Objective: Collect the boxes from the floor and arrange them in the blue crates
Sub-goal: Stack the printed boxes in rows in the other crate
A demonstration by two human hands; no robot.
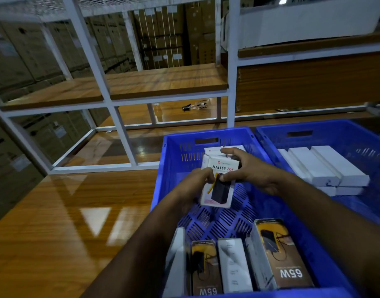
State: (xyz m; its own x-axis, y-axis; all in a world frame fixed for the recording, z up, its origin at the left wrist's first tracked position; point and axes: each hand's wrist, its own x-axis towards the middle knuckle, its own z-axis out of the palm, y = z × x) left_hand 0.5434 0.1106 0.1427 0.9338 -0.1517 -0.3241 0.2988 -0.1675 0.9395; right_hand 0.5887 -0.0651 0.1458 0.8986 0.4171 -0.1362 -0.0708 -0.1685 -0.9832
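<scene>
Boxes lie in two blue crates on the wooden floor. Near crate sits at 1 o'clock from me; second crate touches its right side, toward 2 o'clock. Both my hands are over the near crate's far half, holding a small stack of white boxes. Top one reads "HALLEY 20K", tilted, printed face toward me; another white box shows behind it. Left hand grips the top box's left edge, fingers curled round it. Right hand wraps the stack from the right, forefinger over the far box, thumb pressed on the printed face. At the crate's near end, about 5 o'clock, a row of boxes stands on end: two dark "65W" boxes and two white ones between and beside them. Second crate holds long white boxes laid side by side in two layers. White shelf rack with wooden boards stands at 11 to 12 o'clock.
</scene>
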